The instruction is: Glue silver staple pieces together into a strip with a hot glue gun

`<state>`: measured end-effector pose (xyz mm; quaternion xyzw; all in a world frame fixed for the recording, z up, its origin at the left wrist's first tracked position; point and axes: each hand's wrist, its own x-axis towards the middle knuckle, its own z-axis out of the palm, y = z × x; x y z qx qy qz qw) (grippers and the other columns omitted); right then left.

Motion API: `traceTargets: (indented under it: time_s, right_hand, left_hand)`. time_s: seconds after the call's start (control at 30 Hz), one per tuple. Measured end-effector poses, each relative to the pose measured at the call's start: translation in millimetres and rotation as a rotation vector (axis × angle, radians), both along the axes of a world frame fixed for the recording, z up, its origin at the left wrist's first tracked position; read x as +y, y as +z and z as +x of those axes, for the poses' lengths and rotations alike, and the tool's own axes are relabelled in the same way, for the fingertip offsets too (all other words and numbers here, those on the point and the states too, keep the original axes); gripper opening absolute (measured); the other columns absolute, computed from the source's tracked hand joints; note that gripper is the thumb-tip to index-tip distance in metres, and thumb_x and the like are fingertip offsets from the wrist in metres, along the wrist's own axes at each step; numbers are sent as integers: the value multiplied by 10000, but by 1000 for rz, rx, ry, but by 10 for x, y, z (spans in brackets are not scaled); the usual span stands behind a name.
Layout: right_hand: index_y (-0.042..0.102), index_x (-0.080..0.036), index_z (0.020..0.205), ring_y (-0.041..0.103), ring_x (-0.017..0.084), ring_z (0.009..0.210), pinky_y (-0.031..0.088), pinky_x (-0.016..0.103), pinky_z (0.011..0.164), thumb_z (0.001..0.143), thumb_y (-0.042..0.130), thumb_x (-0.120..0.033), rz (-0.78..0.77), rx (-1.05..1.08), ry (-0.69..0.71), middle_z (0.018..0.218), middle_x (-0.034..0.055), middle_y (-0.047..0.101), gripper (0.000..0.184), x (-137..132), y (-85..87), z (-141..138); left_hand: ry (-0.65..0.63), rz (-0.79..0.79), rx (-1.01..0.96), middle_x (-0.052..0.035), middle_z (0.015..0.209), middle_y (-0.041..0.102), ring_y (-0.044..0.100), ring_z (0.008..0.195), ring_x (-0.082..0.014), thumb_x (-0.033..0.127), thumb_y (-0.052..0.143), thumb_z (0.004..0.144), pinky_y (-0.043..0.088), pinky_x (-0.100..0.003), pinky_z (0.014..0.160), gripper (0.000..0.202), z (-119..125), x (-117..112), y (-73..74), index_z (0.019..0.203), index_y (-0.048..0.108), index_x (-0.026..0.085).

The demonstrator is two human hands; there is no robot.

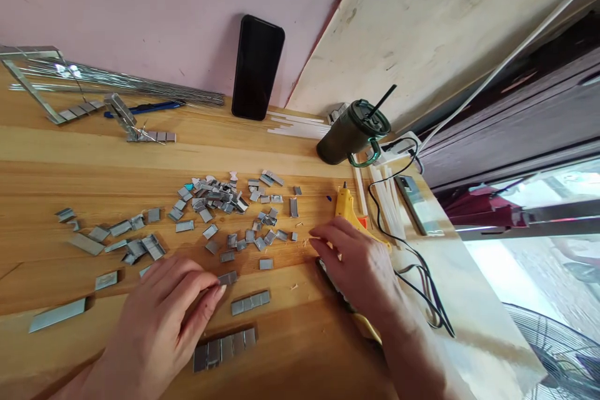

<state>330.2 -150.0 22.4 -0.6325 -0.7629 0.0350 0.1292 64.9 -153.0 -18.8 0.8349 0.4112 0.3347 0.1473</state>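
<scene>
My left hand (164,319) rests low on the wooden table (290,350), its fingertips closed on a small grey mirror tile (227,277). Just right of it lies a short row of joined tiles (250,302), and a longer row (224,349) lies nearer me. My right hand (354,265) lies over the handle of a yellow glue gun (345,206), fingers curled and pointing left toward the loose tiles. What its fingers grip is hidden. Several loose grey tiles (220,200) are scattered across the middle of the table.
A black phone (257,67) leans on the pink wall. A dark green tumbler (352,132) with a straw stands at the right, beside white glue sticks (300,125), a second phone (417,205) and a black cable (422,275). Metal strips and tile pieces (70,84) lie far left.
</scene>
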Motion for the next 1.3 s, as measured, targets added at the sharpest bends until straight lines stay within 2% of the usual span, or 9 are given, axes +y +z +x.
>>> traceTargets:
  time_s: [0.17, 0.3, 0.37, 0.53, 0.7, 0.77, 1.03, 1.13, 1.3]
  right_hand:
    - [702, -217, 932, 682, 212, 715, 417, 273, 523, 823, 643, -149, -205, -169, -35, 869, 39, 679, 141, 137, -66, -83]
    - [680, -206, 887, 673, 193, 725, 424, 262, 535, 839, 613, -130, -225, -133, -18, 860, 32, 674, 113, 135, -70, -154]
    - [663, -209, 897, 652, 157, 703, 448, 250, 569, 845, 594, -117, -225, 14, 1, 856, 14, 669, 126, 63, -39, -160]
    - [656, -211, 922, 575, 118, 651, 457, 228, 600, 834, 576, -107, -326, 615, 104, 763, -15, 615, 158, -242, -21, -198]
    - [672, -209, 881, 549, 126, 641, 447, 231, 573, 795, 616, -199, -601, 938, -27, 710, -18, 594, 103, -395, -124, -213]
    - [662, -201, 857, 549, 131, 636, 454, 233, 560, 775, 634, -246, -660, 1011, -82, 708, -11, 597, 98, -398, -157, -198]
    - [641, -207, 856, 517, 121, 602, 429, 223, 537, 812, 620, -238, -578, 932, -17, 685, -30, 565, 58, -393, -171, -187]
    - [633, -196, 851, 520, 124, 608, 436, 231, 549, 827, 608, -212, -482, 854, 44, 713, -20, 570, 38, -408, -178, -201]
    - [646, -162, 904, 588, 150, 701, 481, 254, 635, 850, 583, -107, -274, 588, 202, 819, 39, 636, 99, -426, -226, -217]
  left_hand:
    - [8, 7, 14, 23, 727, 613, 569, 657, -147, 228, 481, 968, 404, -289, 665, 127, -12, -6, -18, 866, 556, 223]
    - [2, -2, 3, 28, 718, 609, 564, 646, -143, 211, 488, 959, 406, -290, 661, 108, -17, -26, -36, 872, 552, 224]
    - [-15, -12, -5, 28, 722, 605, 561, 646, -141, 204, 479, 963, 409, -287, 656, 111, -11, -45, -43, 878, 548, 223]
    - [-79, -16, 29, 20, 726, 596, 554, 640, -150, 192, 455, 974, 407, -294, 631, 125, 33, -103, -40, 900, 552, 220]
    - [-95, 16, 76, 13, 724, 610, 564, 607, -157, 168, 423, 971, 428, -305, 594, 147, 94, -112, 11, 919, 553, 212]
    - [-97, 30, 103, 11, 715, 614, 574, 595, -160, 168, 414, 969, 440, -307, 575, 169, 124, -104, 33, 904, 564, 212]
    - [-139, 62, 268, -47, 736, 631, 624, 629, -218, 119, 391, 928, 471, -364, 560, 239, 236, -116, 112, 874, 620, 158]
    - [-157, 79, 362, -51, 714, 627, 630, 619, -235, 86, 427, 873, 467, -378, 549, 220, 270, -117, 144, 838, 634, 149]
    - [-169, 112, 465, -54, 695, 625, 622, 616, -241, 39, 488, 783, 450, -370, 542, 183, 342, -123, 134, 766, 633, 150]
